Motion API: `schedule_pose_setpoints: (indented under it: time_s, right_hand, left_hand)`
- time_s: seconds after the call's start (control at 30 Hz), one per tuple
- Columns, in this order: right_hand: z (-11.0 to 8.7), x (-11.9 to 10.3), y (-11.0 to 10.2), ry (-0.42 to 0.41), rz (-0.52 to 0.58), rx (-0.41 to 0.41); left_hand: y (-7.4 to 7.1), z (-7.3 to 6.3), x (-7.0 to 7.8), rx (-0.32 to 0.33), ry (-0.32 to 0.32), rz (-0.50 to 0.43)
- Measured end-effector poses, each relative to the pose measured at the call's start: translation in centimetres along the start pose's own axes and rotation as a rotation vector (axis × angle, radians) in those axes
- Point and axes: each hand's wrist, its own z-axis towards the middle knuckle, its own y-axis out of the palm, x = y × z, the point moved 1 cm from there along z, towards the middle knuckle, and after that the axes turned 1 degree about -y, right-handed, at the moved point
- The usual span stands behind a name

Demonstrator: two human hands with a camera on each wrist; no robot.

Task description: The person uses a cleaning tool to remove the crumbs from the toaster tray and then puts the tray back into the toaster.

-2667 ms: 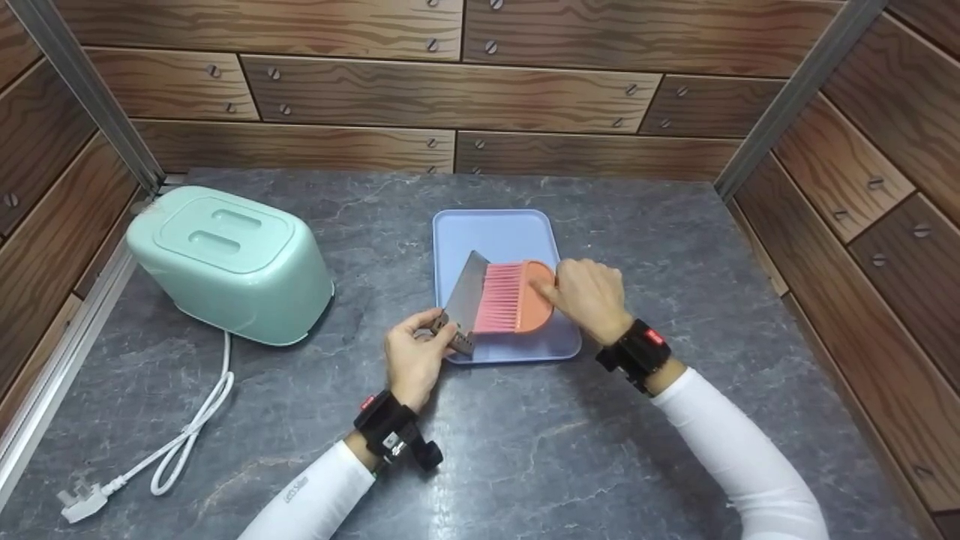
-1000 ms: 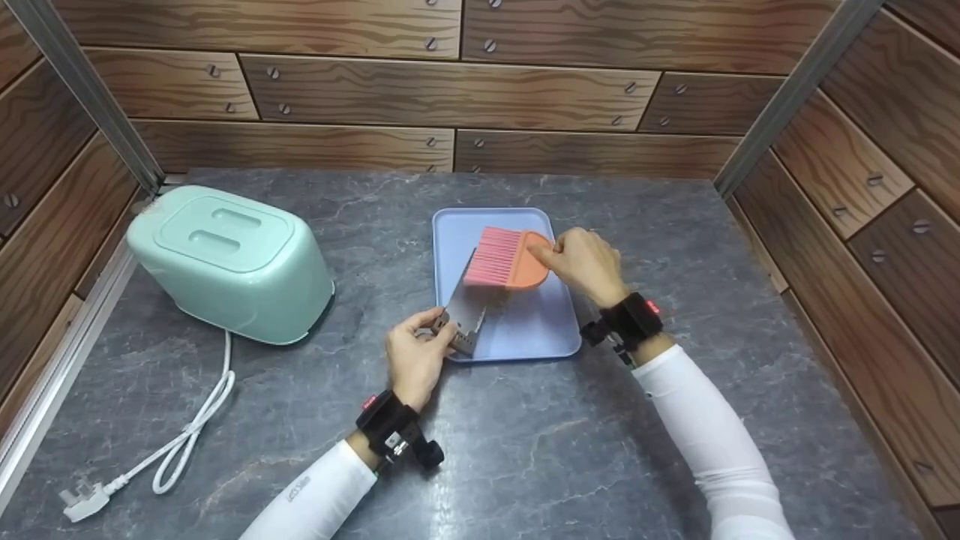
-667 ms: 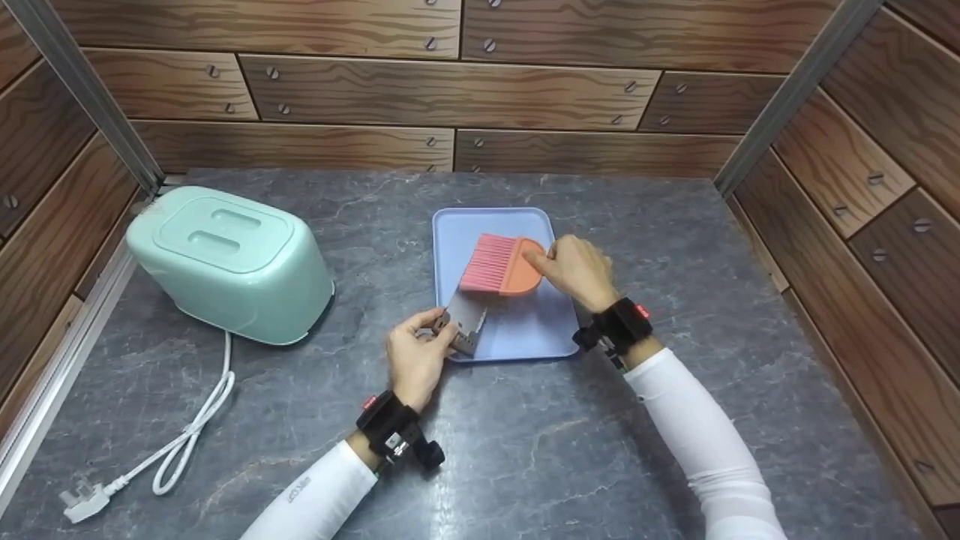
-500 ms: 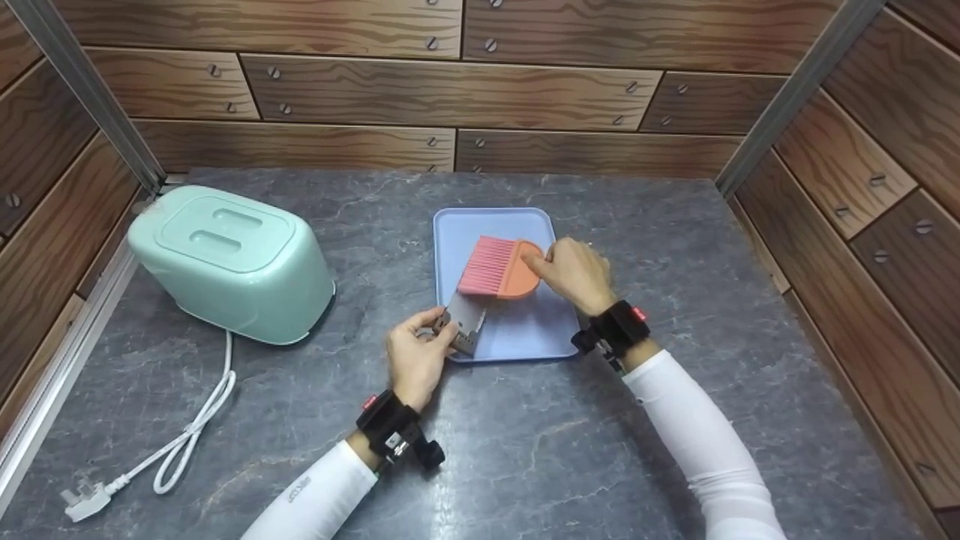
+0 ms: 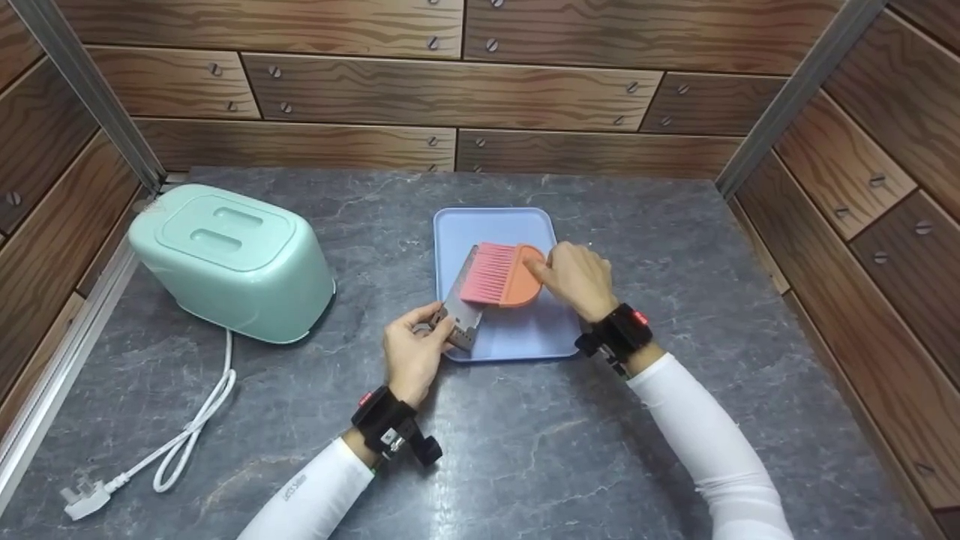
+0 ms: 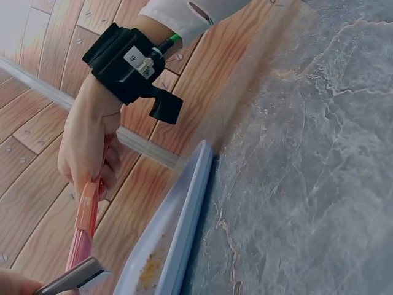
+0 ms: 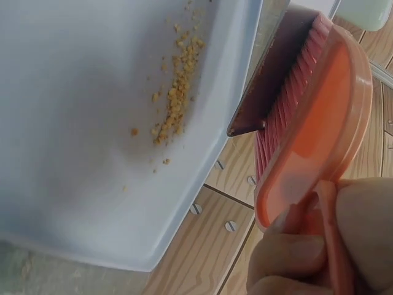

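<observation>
My left hand point(image 5: 412, 352) pinches the near end of a thin grey metal crumb tray point(image 5: 460, 316), thumb on top, above a light blue tray point(image 5: 517, 336). My right hand point(image 5: 581, 279) grips the handle of an orange hand brush point(image 5: 521, 283) with pink bristles. Those bristles lie against the crumb tray's face and cover part of it. In the right wrist view, yellowish crumbs point(image 7: 177, 98) are scattered on the blue tray, below the crumb tray. The left wrist view shows the brush point(image 6: 86, 212) edge-on, near the tip of the crumb tray point(image 6: 73, 276).
A mint-green toaster point(image 5: 240, 259) lies at the left, its slotless face with two recesses upward. A white power cord point(image 5: 196, 420) runs from it to a plug point(image 5: 88, 501) at the front left. Wood-patterned walls point(image 5: 450, 90) enclose the grey marbled table point(image 5: 637, 450).
My right hand has swept the brush over the crumb tray, most recently a little towards me. The crumb tray has turned slightly in my left hand, so more of its face shows.
</observation>
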Motion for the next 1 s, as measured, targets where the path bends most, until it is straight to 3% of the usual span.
schedule_pose_setpoints:
  time_s: [0.53,1.0]
  right_hand:
    - [-0.6,1.6,-0.9,-0.015,-0.101,0.037]
    - [-0.4,3.5,-0.7,-0.004,-0.106,0.047]
  left_hand:
    - [-0.1,0.1,-0.4,-0.020,0.004,-0.002]
    - [-0.2,0.4,-0.1,-0.001,0.024,0.022]
